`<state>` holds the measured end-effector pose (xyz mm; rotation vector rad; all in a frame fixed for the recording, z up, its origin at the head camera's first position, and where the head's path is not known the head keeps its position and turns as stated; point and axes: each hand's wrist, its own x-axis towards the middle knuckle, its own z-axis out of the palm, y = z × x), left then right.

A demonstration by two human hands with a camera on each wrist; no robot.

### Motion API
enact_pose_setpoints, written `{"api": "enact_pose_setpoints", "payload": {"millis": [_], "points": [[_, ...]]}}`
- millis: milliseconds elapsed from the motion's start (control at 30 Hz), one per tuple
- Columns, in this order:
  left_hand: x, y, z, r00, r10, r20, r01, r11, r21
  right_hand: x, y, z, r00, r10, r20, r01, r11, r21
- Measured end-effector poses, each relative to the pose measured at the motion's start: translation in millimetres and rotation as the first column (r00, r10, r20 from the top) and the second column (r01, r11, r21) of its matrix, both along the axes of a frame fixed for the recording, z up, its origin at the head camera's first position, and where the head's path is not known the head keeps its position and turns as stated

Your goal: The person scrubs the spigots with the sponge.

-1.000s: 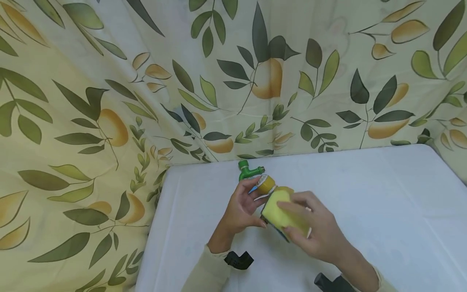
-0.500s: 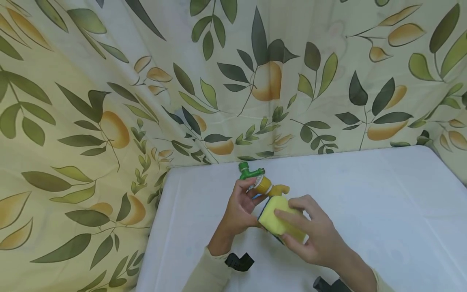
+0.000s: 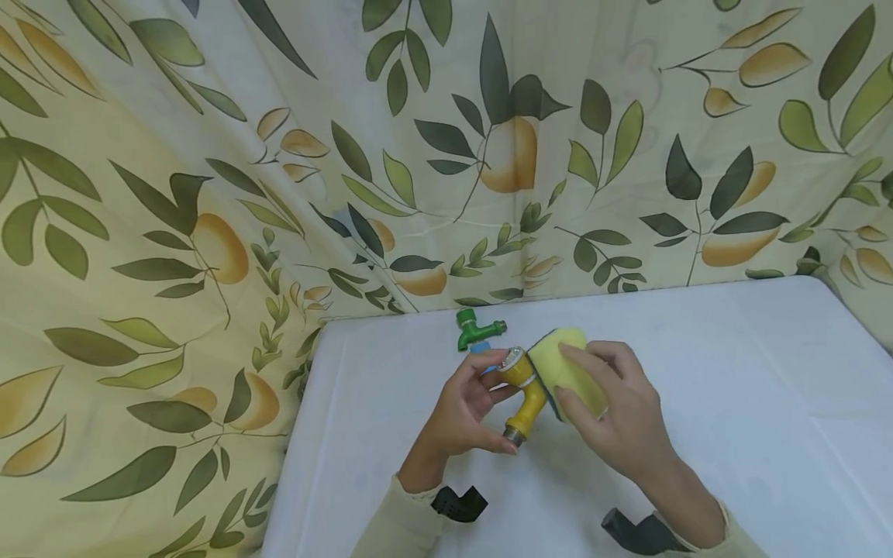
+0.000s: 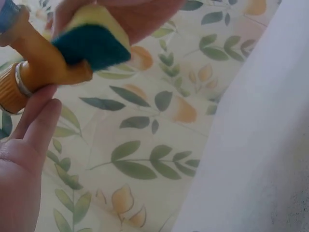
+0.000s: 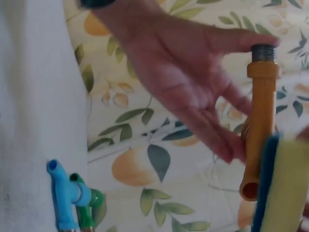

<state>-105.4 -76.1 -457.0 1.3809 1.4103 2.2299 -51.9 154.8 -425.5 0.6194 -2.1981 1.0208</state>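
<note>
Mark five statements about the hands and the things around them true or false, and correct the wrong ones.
1. The left hand holds a yellow tap with a grey threaded end. True.
2. A small green tap lies on the white table. True.
3. The right hand holds the green tap. False: it holds a block-shaped yellow sponge with a dark teal scouring layer.
4. The scouring layer faces away from the yellow tap. False: it faces that tap.
5. A light-blue tap lies beside the green one. True.
</note>
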Motion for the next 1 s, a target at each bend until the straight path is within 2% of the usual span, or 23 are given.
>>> {"api": "enact_pose_setpoints", "payload": {"millis": [133, 200, 300, 433, 567, 633, 800, 900, 1000], "points": [[0.2, 0.2, -1.4, 1.000, 0.003, 0.001, -0.002, 1.000, -0.025, 1.1, -0.9, 4.9, 0.999, 0.036, 0.034, -0.037, 0.999, 0.027], [0.7, -0.1, -2.3, 1.000, 0.000, -0.002, 0.000, 0.999, -0.047, 0.6, -1.4, 6.7, 0.999, 0.024, 0.038, -0.025, 0.999, 0.029], [2.1, -0.5, -2.5, 0.999, 0.004, -0.053, -0.010, 0.994, -0.109, 0.7, -1.2, 8.2, 0.999, 0.019, 0.037, -0.020, 0.999, 0.031], [3.1, 0.1, -0.3, 0.993, 0.045, -0.111, -0.064, 0.981, -0.183, -0.8, -1.1, 9.5, 0.999, 0.033, 0.043, -0.034, 0.999, 0.039], [2.1, 0.0, 0.9, 0.989, 0.071, -0.128, -0.097, 0.973, -0.209, -3.0, -1.3, 8.8, 0.999, 0.018, 0.033, -0.020, 0.998, 0.062], [1.1, -0.5, 0.9, 0.991, 0.069, -0.112, -0.091, 0.976, -0.197, -4.2, -1.1, 7.6, 1.000, 0.011, 0.028, -0.012, 0.998, 0.065], [0.2, 0.4, -0.9, 0.998, 0.060, -0.033, -0.064, 0.991, -0.119, -1.3, -1.8, 6.8, 0.996, -0.030, 0.088, 0.026, 0.998, 0.052], [-0.6, 2.4, -0.7, 0.996, 0.072, 0.048, -0.070, 0.996, -0.047, 1.0, -2.5, 6.3, 0.996, -0.029, 0.083, 0.024, 0.998, 0.060], [-1.8, 4.9, 0.5, 0.984, 0.097, 0.150, -0.104, 0.994, 0.039, -0.6, -4.0, 3.9, 0.996, -0.071, 0.044, 0.070, 0.997, 0.033]]}}
